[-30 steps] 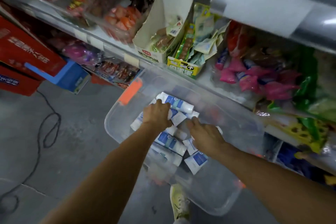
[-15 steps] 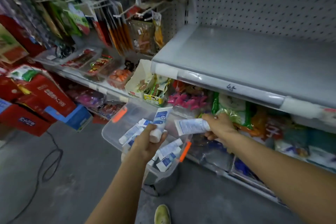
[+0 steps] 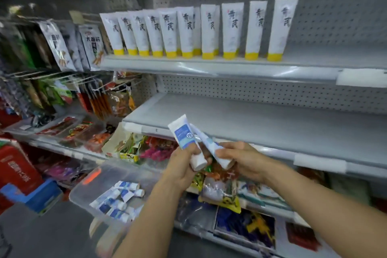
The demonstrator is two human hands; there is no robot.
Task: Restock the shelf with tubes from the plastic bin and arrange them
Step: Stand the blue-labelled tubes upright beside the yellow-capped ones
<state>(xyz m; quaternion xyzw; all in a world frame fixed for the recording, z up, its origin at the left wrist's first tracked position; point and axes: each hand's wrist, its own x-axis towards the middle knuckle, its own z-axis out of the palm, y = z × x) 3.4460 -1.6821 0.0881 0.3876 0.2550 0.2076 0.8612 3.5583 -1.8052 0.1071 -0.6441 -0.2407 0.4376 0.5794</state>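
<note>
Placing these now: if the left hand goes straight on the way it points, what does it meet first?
Likely the bare shelf's front edge; the left hand's tube tip overlaps it, though depth is unclear.

Open room over the grey middle shelf; above it, upper shelf of yellow-capped tubes; at its left, hanging snack packets.

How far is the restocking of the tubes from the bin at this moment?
Early stage. Done: a row of yellow-capped tubes stands on the upper shelf. In hand: the left hand grips one blue-and-white tube, the right hand a second tube. Left: the gray middle shelf holds none yet, and several tubes lie in the clear plastic bin.
</note>
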